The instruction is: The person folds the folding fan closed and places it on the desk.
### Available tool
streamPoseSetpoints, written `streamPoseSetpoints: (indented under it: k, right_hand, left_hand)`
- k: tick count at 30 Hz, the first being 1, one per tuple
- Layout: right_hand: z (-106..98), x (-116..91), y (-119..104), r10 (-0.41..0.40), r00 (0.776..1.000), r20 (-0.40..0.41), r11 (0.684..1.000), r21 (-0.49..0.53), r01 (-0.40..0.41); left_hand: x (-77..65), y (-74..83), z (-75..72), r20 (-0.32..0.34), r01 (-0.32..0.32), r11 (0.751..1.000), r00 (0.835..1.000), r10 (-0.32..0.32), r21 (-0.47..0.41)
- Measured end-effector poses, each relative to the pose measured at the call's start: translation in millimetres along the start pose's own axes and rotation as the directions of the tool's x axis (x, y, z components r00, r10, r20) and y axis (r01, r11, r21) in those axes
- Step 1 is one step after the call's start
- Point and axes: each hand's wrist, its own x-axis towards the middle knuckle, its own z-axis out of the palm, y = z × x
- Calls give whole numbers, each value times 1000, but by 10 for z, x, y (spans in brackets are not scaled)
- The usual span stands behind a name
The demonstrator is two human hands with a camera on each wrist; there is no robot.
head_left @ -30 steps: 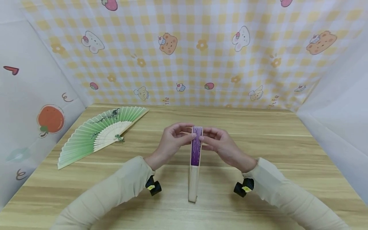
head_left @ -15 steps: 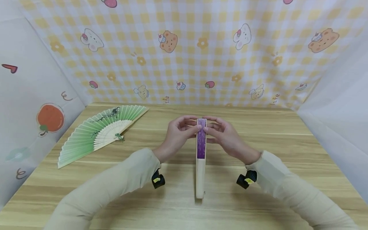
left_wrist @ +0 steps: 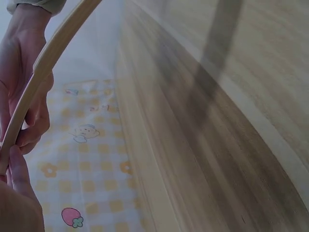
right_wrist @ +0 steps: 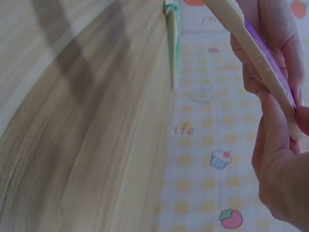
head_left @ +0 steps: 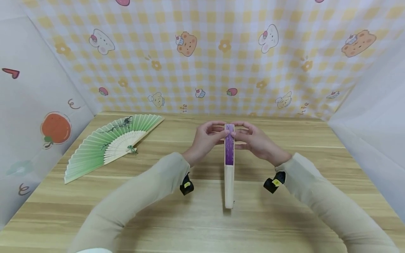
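A folded hand fan (head_left: 229, 154) with purple pleats and pale wooden ribs points toward me at the middle of the table in the head view. My left hand (head_left: 209, 138) pinches its far end from the left, thumb on the purple edge. From the other side my right hand (head_left: 254, 140) pinches the same end, its thumb beside the left one. Both wrist views show the fan's outer rib between the two hands: the rib (left_wrist: 43, 67) in the left wrist view, and the rib with a purple strip (right_wrist: 263, 63) in the right wrist view.
A spread green folding fan (head_left: 110, 144) with a dark branch print lies at the table's back left. Behind the wooden table (head_left: 300, 151) hangs a yellow checked cloth (head_left: 209, 70). White sheets (head_left: 31, 105) line the sides.
Both hands have carried the folded purple fan to the right and farther from me, and the fan now points straighter at me. The grip is the same; the green fan has stayed put.
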Motion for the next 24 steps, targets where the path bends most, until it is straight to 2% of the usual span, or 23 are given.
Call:
streamPoseSetpoints:
  k: [3,7,9,18,24]
  right_hand:
    - [-87,37,24,37,999,15,999,11,-37]
    - [-188,72,89,78,997,28,997,23,-79]
    - [-233,88,125,93,995,25,995,24,-93]
    - [-422,159,277,120,993,20,992,-35,-119]
    - [-530,200,348,150,989,6,988,-43,-150]
  left_hand:
    - [77,-43,33,2,72,997,997,-72,-20]
    - [173,-124,76,-2,191,980,981,-192,-52]
    - [220,-175,97,-5,223,973,975,-223,-56]
    - [340,-402,200,-29,236,971,971,-237,-44]
    - [411,-523,282,-80,251,963,963,-259,-95]
